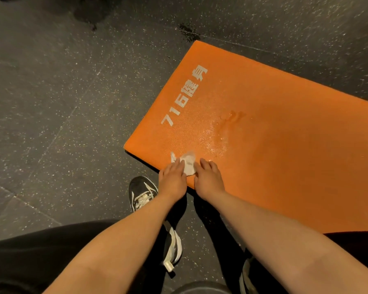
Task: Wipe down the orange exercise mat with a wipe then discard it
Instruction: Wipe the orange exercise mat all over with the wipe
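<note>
Speckled flooring (51, 102) is being covered by the orange mat (263, 134), at whose near corner a wipe (189, 166) is being pressed under the flat left hand (172, 177); the right hand (208, 179) is being rested open alongside.

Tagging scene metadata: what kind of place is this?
Most likely a gym: dark speckled rubber flooring, an orange exercise mat printed with white "716" lettering, and a person in a black sneaker with a white wipe on the mat.
</note>
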### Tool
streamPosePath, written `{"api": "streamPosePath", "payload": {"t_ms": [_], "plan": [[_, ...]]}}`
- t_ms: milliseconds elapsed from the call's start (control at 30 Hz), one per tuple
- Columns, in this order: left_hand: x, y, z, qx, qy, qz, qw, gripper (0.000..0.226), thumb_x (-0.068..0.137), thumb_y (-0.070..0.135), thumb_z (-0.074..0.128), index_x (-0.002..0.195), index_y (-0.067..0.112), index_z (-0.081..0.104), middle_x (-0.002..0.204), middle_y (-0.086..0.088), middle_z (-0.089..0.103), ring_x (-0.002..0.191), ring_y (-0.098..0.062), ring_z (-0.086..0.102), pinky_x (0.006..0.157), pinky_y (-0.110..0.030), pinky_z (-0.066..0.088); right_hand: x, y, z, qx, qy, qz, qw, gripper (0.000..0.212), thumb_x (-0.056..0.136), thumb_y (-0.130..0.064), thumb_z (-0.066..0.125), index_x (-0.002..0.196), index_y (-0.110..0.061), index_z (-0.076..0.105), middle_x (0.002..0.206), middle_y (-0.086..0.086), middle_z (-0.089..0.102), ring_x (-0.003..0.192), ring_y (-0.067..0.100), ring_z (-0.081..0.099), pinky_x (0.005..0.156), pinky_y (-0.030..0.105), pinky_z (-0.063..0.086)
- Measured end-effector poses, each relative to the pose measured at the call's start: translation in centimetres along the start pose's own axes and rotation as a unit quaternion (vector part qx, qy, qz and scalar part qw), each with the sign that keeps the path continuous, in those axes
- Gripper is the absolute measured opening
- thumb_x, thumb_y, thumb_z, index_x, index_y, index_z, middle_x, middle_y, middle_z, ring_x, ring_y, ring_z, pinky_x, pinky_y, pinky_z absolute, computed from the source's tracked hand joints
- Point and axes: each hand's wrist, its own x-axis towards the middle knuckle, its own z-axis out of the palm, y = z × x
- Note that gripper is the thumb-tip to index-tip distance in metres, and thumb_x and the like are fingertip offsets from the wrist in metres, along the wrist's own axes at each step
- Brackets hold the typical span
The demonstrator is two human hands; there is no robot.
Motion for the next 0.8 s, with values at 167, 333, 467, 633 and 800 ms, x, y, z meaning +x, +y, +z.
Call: {"api": "streamPosePath", "payload": {"t_ms": [167, 333, 467, 633, 800], "plan": [[2.2, -1.5, -1.3, 0.029, -0.026, -0.095, 0.995, 0.059, 0.106, 0.029, 0.029, 0.160, 0.026, 0.007, 0.168, 0.002, -0.011, 0.154, -0.022, -0.010, 0.123, -0.052, 0.000, 0.6, -0.3, -1.0, 0.010, -0.032, 0.022, 0.999, 0.057, 0.101, -0.019, 0.045, 0.156, -0.022, 0.034, 0.168, 0.003, 0.017, 0.149, 0.032, 0.013, 0.121, 0.038, 0.017], [0.3, 1.2, 0.7, 0.029, -0.035, -0.011, 0.999, 0.051, 0.108, 0.035, 0.027, 0.158, 0.031, 0.017, 0.168, -0.005, -0.010, 0.154, -0.023, -0.012, 0.123, -0.048, -0.002, 0.9, 0.4, -1.4, 0.122, 0.021, 0.053, 0.991, 0.062, 0.096, -0.010, 0.046, 0.156, -0.019, 0.036, 0.168, 0.002, 0.018, 0.150, 0.027, 0.014, 0.121, 0.035, 0.020], [-0.7, 1.8, 1.9, -0.010, -0.024, 0.023, 0.999, 0.046, 0.109, 0.035, 0.025, 0.155, 0.033, 0.027, 0.169, 0.001, -0.004, 0.154, -0.015, -0.009, 0.123, -0.046, -0.005, 0.1, 0.9, -0.4, 0.108, 0.035, 0.068, 0.991, 0.063, 0.097, -0.005, 0.042, 0.158, -0.013, 0.029, 0.169, 0.005, 0.009, 0.153, 0.027, 0.004, 0.122, 0.033, 0.015], [1.8, 0.1, -0.1, -0.005, 0.027, -0.061, 0.998, 0.040, 0.104, 0.023, 0.029, 0.143, 0.030, 0.039, 0.168, 0.000, 0.008, 0.155, -0.017, 0.002, 0.123, -0.050, 0.000, 0.4, 0.8, -0.2, -0.021, -0.002, 0.071, 0.997, 0.072, 0.093, -0.014, 0.054, 0.159, -0.021, 0.025, 0.169, 0.002, 0.011, 0.154, 0.029, 0.006, 0.124, 0.049, 0.008], [1.1, 1.0, 0.5, -0.082, 0.030, -0.024, 0.996, 0.036, 0.097, 0.008, 0.037, 0.129, 0.020, 0.048, 0.168, -0.008, 0.010, 0.155, -0.021, 0.002, 0.124, -0.045, 0.005, 0.4, 1.3, -0.8, 0.038, 0.019, 0.077, 0.996, 0.071, 0.092, -0.011, 0.047, 0.159, -0.022, 0.026, 0.168, 0.002, 0.016, 0.153, 0.026, 0.012, 0.124, 0.044, 0.011]]}}
